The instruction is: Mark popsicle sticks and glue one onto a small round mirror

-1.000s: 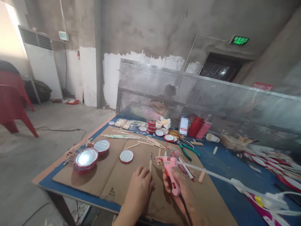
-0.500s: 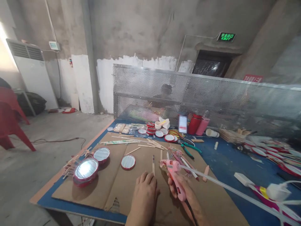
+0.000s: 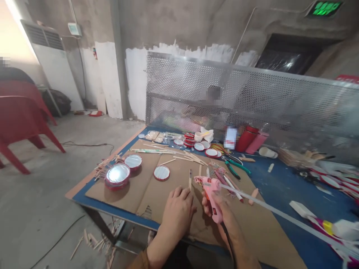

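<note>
My right hand (image 3: 220, 209) is wrapped round the handle of a pink hot glue gun (image 3: 211, 186). A long translucent glue stick (image 3: 258, 203) sticks out of the gun's back, and its nozzle points left. The fingers of my left hand (image 3: 179, 207) are curled on the cardboard (image 3: 140, 188), closed on the near end of a thin wooden stick (image 3: 190, 179) with a dark mark near its far tip. The nozzle is just right of that stick. Left of my hands lies a round red-rimmed disc (image 3: 162, 173) with a silvery top.
More red-rimmed discs (image 3: 117, 175) are stacked at the left. Behind lie loose wooden sticks (image 3: 189, 158), teal-handled pliers (image 3: 237, 168) and a red bottle (image 3: 246, 138). A perforated metal screen (image 3: 179, 82) borders the blue table (image 3: 269, 186). A power strip (image 3: 301, 209) is at right.
The camera view has tilted down and turned a little left, showing more floor and the table's front edge. Both hands keep nearly the same position over the cardboard.
</note>
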The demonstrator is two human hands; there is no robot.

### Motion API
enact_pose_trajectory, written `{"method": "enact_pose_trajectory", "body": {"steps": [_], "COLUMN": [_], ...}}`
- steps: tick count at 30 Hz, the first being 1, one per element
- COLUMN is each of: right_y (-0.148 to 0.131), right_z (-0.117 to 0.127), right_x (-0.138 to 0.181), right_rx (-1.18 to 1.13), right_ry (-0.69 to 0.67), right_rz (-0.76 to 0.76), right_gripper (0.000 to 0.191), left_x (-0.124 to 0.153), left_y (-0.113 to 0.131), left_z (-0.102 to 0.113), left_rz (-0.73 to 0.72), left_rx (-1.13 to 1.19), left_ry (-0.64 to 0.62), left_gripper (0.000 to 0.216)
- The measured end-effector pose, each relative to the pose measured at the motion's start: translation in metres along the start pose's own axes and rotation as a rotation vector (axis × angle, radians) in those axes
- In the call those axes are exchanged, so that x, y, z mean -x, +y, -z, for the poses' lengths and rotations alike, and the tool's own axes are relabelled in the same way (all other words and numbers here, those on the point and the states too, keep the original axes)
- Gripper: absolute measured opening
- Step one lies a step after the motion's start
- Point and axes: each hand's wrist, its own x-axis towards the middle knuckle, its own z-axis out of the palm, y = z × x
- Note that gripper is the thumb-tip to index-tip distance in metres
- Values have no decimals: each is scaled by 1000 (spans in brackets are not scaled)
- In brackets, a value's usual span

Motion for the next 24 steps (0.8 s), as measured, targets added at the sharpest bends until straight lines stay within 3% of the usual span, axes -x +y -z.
{"method": "enact_pose_trajectory", "body": {"steps": [24], "right_y": [0], "right_z": [-3], "right_x": [-4], "right_rx": [132], "right_ry": [-6], "right_rz": [-13], "right_gripper": [54], "left_x": [4], "left_y": [0], "left_z": [0], "left_rz": [-47], "left_rx": [-41], "left_ry": [50], "left_gripper": [30]}}
